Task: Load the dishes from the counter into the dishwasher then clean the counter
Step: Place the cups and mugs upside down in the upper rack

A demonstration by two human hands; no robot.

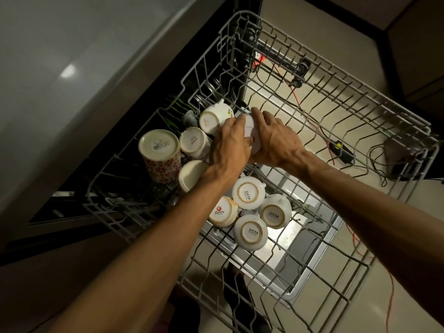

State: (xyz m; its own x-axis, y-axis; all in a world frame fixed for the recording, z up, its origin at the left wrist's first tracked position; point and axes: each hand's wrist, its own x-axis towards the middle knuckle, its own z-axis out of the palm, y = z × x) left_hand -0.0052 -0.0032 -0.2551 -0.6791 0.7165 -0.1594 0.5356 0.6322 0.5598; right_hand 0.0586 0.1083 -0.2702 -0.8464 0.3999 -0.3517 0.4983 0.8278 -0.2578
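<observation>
Both hands, left hand (229, 143) and right hand (276, 138), curl around a white cup (249, 131) (apparently upside down) over the rack (336, 97); crowded neighbours could chip it.

"SISTA" printed on the upturned base of three white cups: upper cup (248, 196), right cup (274, 215), lower cup (252, 232). Smaller line under each "SISTA", too small to read. "Somny" with a red round logo on base of cup (222, 211) beside them. Barcode sticker on base of floral mug (159, 144), digits unreadable. Reddish marks on bases of two cups (192, 140) (208, 121), illegible.
</observation>
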